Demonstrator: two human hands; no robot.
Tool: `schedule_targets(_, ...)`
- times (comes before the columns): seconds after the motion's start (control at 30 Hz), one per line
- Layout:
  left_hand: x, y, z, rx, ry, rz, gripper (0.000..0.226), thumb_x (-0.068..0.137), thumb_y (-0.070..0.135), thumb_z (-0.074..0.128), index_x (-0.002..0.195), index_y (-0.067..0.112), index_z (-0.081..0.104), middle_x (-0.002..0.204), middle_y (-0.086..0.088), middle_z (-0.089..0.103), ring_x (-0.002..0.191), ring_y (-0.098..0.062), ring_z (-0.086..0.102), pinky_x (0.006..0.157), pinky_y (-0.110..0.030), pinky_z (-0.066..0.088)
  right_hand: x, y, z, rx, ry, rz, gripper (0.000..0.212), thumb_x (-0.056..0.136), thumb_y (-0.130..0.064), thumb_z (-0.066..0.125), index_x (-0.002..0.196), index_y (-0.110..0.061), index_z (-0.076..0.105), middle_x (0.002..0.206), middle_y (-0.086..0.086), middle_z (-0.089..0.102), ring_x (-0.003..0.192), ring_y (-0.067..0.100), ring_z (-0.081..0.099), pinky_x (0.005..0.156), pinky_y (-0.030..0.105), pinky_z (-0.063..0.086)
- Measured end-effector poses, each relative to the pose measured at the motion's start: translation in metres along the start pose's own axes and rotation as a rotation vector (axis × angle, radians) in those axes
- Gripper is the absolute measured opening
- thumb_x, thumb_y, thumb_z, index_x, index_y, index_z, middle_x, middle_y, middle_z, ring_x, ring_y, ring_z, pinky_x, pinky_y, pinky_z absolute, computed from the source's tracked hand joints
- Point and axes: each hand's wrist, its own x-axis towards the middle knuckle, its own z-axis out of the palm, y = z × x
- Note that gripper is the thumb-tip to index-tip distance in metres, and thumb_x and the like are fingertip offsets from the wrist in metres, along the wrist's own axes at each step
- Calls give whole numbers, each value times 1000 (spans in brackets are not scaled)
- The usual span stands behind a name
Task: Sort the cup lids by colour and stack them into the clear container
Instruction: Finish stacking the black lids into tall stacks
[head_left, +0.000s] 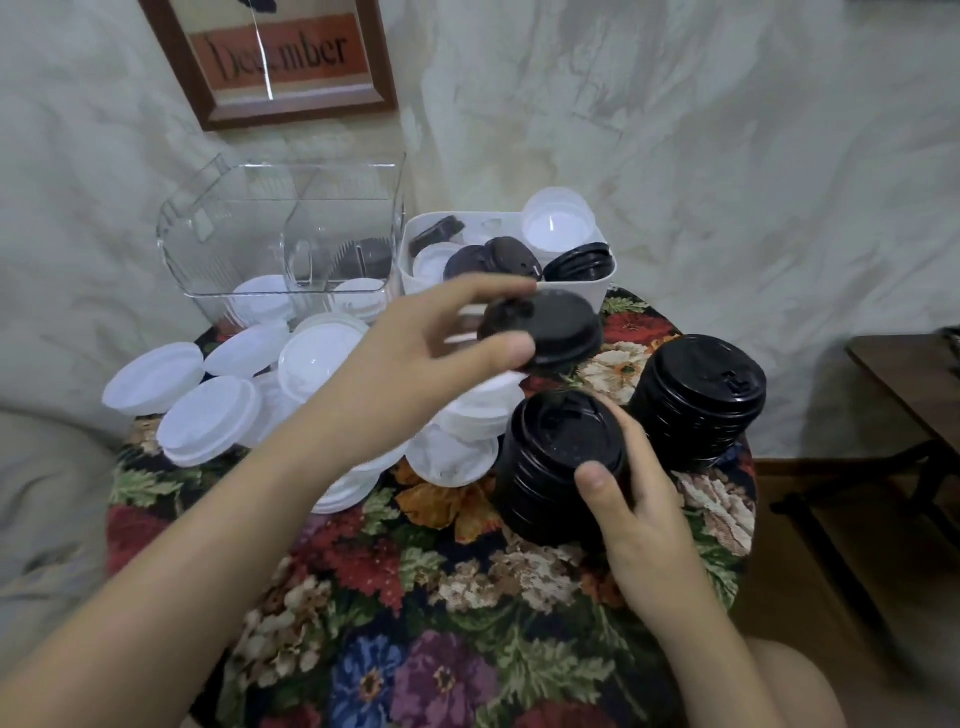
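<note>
- My right hand (644, 514) wraps the tall stack of black plastic cup lids (550, 467) near the table's right edge, thumb on the top rim. The stack looks tilted, so a looser hold could let it topple or slide apart.
- A second stack of black lids (701, 400) stands just beside it, nearer that edge. A knock from my wrist might send it off.
- The loose heap of white plastic lids (208, 415) overlaps along the left edge, and my left forearm crosses above it and could sweep some away.
- My left hand (410, 358) pinches a single black domed lid (556, 327) by its rim over the table's middle. It may slip or seat crooked.
- The clear plastic container (280, 228) waits at the far left corner, touching or just beside a white tub of mixed lids (571, 288).
- The round table wears a floral woven cloth (415, 623), probably soft footing for stacks.
- Behind is a mottled pale wall (727, 156) with a framed "December" print (275, 57).
</note>
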Motion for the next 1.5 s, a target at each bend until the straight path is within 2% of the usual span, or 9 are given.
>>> schedule_targets(0.2, -35, -15, 6, 1, -120, -72, 44, 93, 32, 72, 136, 29, 63, 135, 14, 66, 130, -6, 59, 111, -41, 47, 0, 2, 0, 12, -28, -33, 80, 80, -80, 61, 147, -39, 46, 139, -24, 59, 131, -1, 54, 100, 13, 45)
schedule_targets(0.37, -41, -23, 19, 57, -120, -41, 45, 90, 39, 74, 134, 34, 64, 134, 18, 64, 131, -3, 57, 111, -32, 47, 0, 2, -2, -9, -20, -38, 81, 76, -80, 65, 145, -44, 45, 139, -26, 57, 131, -3, 53, 100, 12, 44)
schedule_targets(0.5, -38, -23, 24, 102, -120, -17, 49, 87, 48, 71, 133, 36, 64, 134, 18, 63, 130, -3, 57, 110, -33, 46, 0, 3, -3, -22, -19, -44, 86, 74, -81, 67, 147, -39, 46, 137, -24, 59, 129, -1, 55, 101, 15, 46)
schedule_targets(0.67, -34, -23, 24, 178, -146, 11, 48, 90, 40, 73, 136, 32, 64, 135, 17, 61, 133, -6, 54, 112, -33, 44, -1, 4, -3, -27, -36, -65, 88, 74, -82, 64, 148, -38, 45, 139, -23, 59, 131, 0, 55, 102, 18, 47)
schedule_targets(0.83, -34, -24, 24, 195, -167, 28, 48, 91, 37, 73, 137, 30, 63, 137, 18, 59, 134, -6, 53, 111, -30, 44, 0, 5, -5, -43, -16, -65, 95, 76, -90, 50, 157, -45, 28, 155, -40, 33, 144, -12, 31, 109, 6, 32)
schedule_targets(1.0, -37, -27, 29, 195, -151, 22, 53, 89, 42, 75, 140, 35, 59, 139, 22, 55, 135, -7, 51, 113, -38, 44, 1, 5, -4, 14, -39, -58, 79, 85, -78, 55, 152, -39, 38, 143, -36, 50, 137, -8, 45, 103, 8, 39)
schedule_targets(1.13, -43, -33, 40, 186, -144, -24, 77, 76, 45, 87, 143, 43, 50, 144, 27, 52, 139, 1, 46, 117, -38, 40, 0, 3, -3, 35, -49, -45, 76, 86, -75, 57, 150, -39, 40, 141, -30, 53, 135, -3, 49, 102, 11, 41)
schedule_targets(1.33, -47, -38, 48, 184, -81, -32, 72, 80, 50, 84, 142, 50, 48, 146, 24, 53, 137, -2, 49, 115, -41, 41, 4, -2, -9, 45, -44, -80, 64, 88, -49, 62, 146, -27, 46, 130, -31, 60, 125, -5, 57, 95, 10, 45)
schedule_targets(1.5, -48, -38, 49, 182, -66, -24, 74, 81, 41, 86, 146, 43, 48, 146, 24, 53, 137, -1, 50, 115, -39, 42, 10, -7, -10, -11, -51, -119, 66, 83, -51, 68, 144, -33, 52, 137, -30, 57, 128, -6, 55, 97, 9, 44)
